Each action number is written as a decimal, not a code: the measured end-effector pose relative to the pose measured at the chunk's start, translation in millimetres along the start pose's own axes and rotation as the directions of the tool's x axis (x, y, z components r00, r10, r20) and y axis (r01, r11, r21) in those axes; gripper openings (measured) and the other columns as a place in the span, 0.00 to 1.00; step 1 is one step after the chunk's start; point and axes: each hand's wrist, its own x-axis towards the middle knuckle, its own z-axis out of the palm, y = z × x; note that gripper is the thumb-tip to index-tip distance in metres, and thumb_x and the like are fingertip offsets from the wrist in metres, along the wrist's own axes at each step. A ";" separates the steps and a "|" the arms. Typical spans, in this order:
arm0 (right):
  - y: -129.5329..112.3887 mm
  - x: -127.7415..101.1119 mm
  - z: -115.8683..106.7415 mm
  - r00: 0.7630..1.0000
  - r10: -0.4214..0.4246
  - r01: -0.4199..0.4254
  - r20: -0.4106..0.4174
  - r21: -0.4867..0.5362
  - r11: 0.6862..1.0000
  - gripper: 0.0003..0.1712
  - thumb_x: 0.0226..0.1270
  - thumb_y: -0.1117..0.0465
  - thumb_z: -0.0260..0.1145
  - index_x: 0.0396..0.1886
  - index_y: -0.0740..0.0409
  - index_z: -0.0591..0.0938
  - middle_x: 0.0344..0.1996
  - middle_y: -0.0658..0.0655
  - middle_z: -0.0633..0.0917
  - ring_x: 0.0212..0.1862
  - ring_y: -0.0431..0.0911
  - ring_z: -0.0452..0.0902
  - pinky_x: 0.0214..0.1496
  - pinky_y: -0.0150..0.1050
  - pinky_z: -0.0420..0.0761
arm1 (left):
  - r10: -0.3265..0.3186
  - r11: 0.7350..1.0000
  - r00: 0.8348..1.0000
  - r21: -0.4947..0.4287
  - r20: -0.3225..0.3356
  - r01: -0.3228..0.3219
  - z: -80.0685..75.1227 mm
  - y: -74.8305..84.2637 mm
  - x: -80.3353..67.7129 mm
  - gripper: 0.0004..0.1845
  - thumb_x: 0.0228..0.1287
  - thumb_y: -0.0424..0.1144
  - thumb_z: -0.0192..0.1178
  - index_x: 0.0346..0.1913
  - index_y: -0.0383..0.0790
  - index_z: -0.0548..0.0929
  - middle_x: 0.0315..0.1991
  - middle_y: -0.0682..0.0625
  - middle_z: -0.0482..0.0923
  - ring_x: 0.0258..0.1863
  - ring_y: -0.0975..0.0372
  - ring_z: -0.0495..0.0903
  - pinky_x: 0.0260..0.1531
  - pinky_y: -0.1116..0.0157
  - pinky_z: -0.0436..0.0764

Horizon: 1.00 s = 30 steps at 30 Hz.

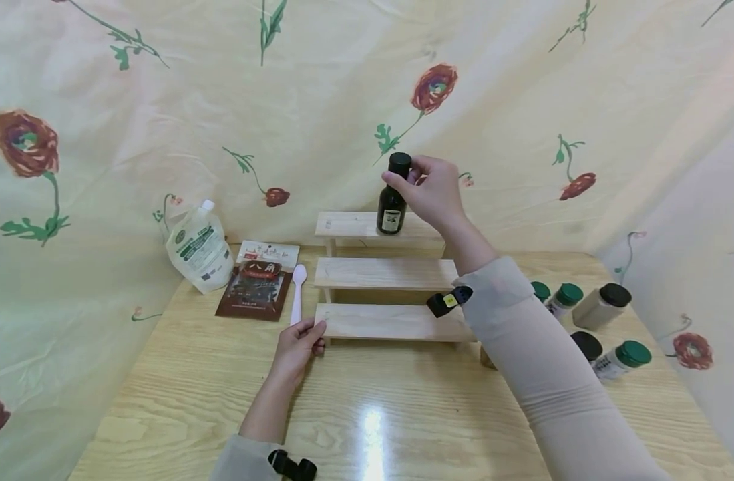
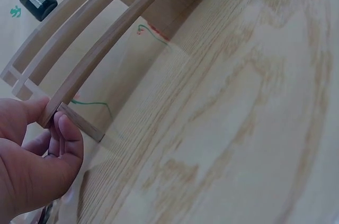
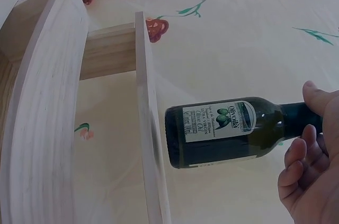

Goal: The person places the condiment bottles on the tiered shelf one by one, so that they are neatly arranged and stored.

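My right hand (image 1: 437, 192) grips a small dark olive oil bottle (image 1: 392, 211) by its neck, thumb on one side and fingers on the other. The bottle is upright, its base right at the top step of a three-step wooden rack (image 1: 386, 272). In the right wrist view, the olive oil bottle (image 3: 220, 131) shows its label with green olives, its base close to the board's edge. My left hand (image 1: 297, 351) pinches the left end of the rack's lowest step, with the thumb (image 2: 36, 108) on top and the fingers curled beneath.
Left of the rack stand a white spout pouch (image 1: 201, 248), a brown star anise packet (image 1: 258, 284) and a white spoon (image 1: 298, 290). Several capped spice jars (image 1: 620, 361) stand to the right, partly behind my right sleeve. A flowered cloth (image 1: 342, 100) hangs behind the table.
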 end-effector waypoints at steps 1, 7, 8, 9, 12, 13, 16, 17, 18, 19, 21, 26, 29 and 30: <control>-0.5 0.6 1.1 1.000 0.001 -0.001 0.001 -0.005 1.000 0.19 0.63 0.51 0.75 0.27 0.60 0.81 0.20 0.54 0.74 0.27 0.46 0.68 0.26 0.34 0.68 | 0.000 1.000 1.000 -0.003 -0.002 0.000 -0.2 -0.4 0.3 0.20 0.72 0.32 0.62 0.59 0.20 0.76 0.29 0.48 0.79 0.26 0.64 0.78 0.24 0.74 0.81; -3.7 4.1 7.6 1.000 0.019 -0.019 0.018 -0.006 1.000 0.21 0.64 0.48 0.74 0.26 0.59 0.79 0.21 0.54 0.74 0.28 0.47 0.68 0.28 0.36 0.68 | 0.011 1.000 1.000 -0.015 0.007 -0.011 0.7 -0.4 0.2 0.22 0.72 0.32 0.62 0.60 0.18 0.74 0.29 0.49 0.79 0.26 0.65 0.78 0.24 0.74 0.81; -4.1 4.6 8.7 1.000 0.019 -0.019 0.021 -0.006 1.000 0.21 0.64 0.48 0.74 0.26 0.59 0.78 0.21 0.54 0.74 0.28 0.47 0.68 0.28 0.36 0.68 | 0.013 1.000 1.000 -0.014 0.009 -0.013 1.0 -0.2 0.0 0.22 0.72 0.32 0.62 0.60 0.18 0.74 0.29 0.49 0.79 0.26 0.65 0.78 0.24 0.75 0.81; -4.5 5.0 9.9 1.000 0.018 -0.018 0.022 -0.012 1.000 0.22 0.65 0.48 0.74 0.25 0.59 0.78 0.21 0.54 0.74 0.29 0.47 0.68 0.28 0.36 0.68 | 0.013 1.000 1.000 -0.013 0.010 -0.013 1.2 0.2 -0.3 0.22 0.72 0.32 0.62 0.60 0.18 0.74 0.29 0.49 0.79 0.26 0.65 0.78 0.24 0.75 0.81; -5.2 6.2 13.4 0.999 0.012 -0.012 0.031 -0.017 1.000 0.23 0.65 0.47 0.74 0.24 0.59 0.76 0.21 0.55 0.74 0.29 0.48 0.69 0.29 0.37 0.68 | 0.013 1.000 1.000 -0.006 0.009 -0.013 1.2 0.8 -1.2 0.22 0.72 0.32 0.62 0.61 0.18 0.74 0.30 0.49 0.79 0.27 0.64 0.78 0.25 0.75 0.81; -5.4 6.5 14.5 0.999 0.013 -0.012 0.034 -0.020 1.000 0.24 0.65 0.47 0.74 0.23 0.59 0.75 0.20 0.55 0.74 0.29 0.48 0.69 0.29 0.37 0.68 | 0.014 1.000 1.000 -0.004 0.008 -0.014 1.2 1.0 -1.5 0.23 0.72 0.33 0.62 0.61 0.18 0.74 0.30 0.49 0.79 0.27 0.64 0.78 0.25 0.75 0.81; -6.7 7.5 18.1 0.999 0.019 -0.019 0.040 -0.020 1.000 0.24 0.65 0.46 0.73 0.23 0.58 0.75 0.20 0.55 0.74 0.29 0.48 0.69 0.29 0.37 0.68 | 0.018 1.000 1.000 0.001 0.006 -0.018 0.7 0.4 -1.5 0.22 0.72 0.33 0.62 0.61 0.18 0.74 0.30 0.48 0.79 0.27 0.64 0.78 0.25 0.75 0.81; -7.2 8.0 19.5 0.999 0.023 -0.022 0.042 -0.021 1.000 0.25 0.65 0.46 0.73 0.23 0.58 0.75 0.21 0.55 0.74 0.29 0.48 0.69 0.29 0.37 0.68 | 0.019 1.000 1.000 0.002 0.005 -0.019 0.5 0.2 -1.1 0.22 0.72 0.33 0.62 0.60 0.18 0.74 0.30 0.48 0.79 0.27 0.64 0.78 0.25 0.75 0.81; -7.8 8.6 20.9 0.999 0.026 -0.025 0.044 -0.023 0.999 0.25 0.65 0.45 0.73 0.23 0.58 0.74 0.21 0.55 0.74 0.30 0.48 0.70 0.29 0.37 0.68 | 0.018 1.000 1.000 0.003 0.003 -0.018 0.4 0.1 -0.9 0.22 0.72 0.33 0.62 0.60 0.18 0.74 0.30 0.48 0.79 0.27 0.64 0.78 0.25 0.75 0.81; -8.5 9.3 22.6 0.998 0.030 -0.029 0.047 -0.022 0.999 0.25 0.65 0.45 0.73 0.22 0.58 0.74 0.21 0.55 0.73 0.30 0.47 0.70 0.29 0.38 0.68 | 0.019 1.000 1.000 0.002 0.001 -0.019 0.2 -0.1 -0.7 0.22 0.72 0.33 0.62 0.60 0.18 0.75 0.30 0.48 0.79 0.26 0.64 0.78 0.24 0.75 0.81; -10.3 11.0 26.4 0.998 0.035 -0.034 0.054 -0.021 0.999 0.26 0.65 0.44 0.73 0.23 0.58 0.74 0.21 0.55 0.73 0.31 0.47 0.70 0.29 0.38 0.69 | 0.022 1.000 1.000 -0.001 0.002 -0.022 -0.2 0.2 -0.9 0.21 0.72 0.33 0.62 0.59 0.18 0.75 0.30 0.49 0.79 0.26 0.65 0.78 0.24 0.75 0.81; -15.3 15.3 38.5 0.994 0.062 -0.060 0.090 -0.026 0.998 0.26 0.65 0.43 0.72 0.23 0.57 0.74 0.23 0.55 0.74 0.33 0.46 0.71 0.30 0.37 0.69 | 0.022 1.000 1.000 -0.017 0.001 -0.022 -0.5 1.6 -2.1 0.21 0.72 0.33 0.62 0.59 0.18 0.75 0.29 0.49 0.79 0.26 0.65 0.78 0.24 0.75 0.81; -18.2 17.7 45.8 0.992 0.072 -0.069 0.107 -0.038 0.997 0.26 0.65 0.42 0.72 0.23 0.57 0.74 0.23 0.55 0.74 0.33 0.46 0.70 0.30 0.37 0.68 | 0.014 1.000 1.000 -0.014 0.001 -0.014 -0.6 0.8 -1.6 0.22 0.72 0.33 0.62 0.60 0.18 0.74 0.29 0.49 0.79 0.26 0.65 0.78 0.24 0.75 0.81; -19.0 18.5 48.0 0.991 0.075 -0.071 0.110 -0.040 0.997 0.26 0.65 0.43 0.72 0.23 0.57 0.74 0.23 0.55 0.75 0.34 0.47 0.70 0.30 0.37 0.68 | 0.016 1.000 1.000 -0.011 0.004 -0.016 -0.6 0.4 -1.2 0.23 0.72 0.33 0.62 0.60 0.18 0.74 0.30 0.49 0.79 0.26 0.65 0.78 0.24 0.74 0.81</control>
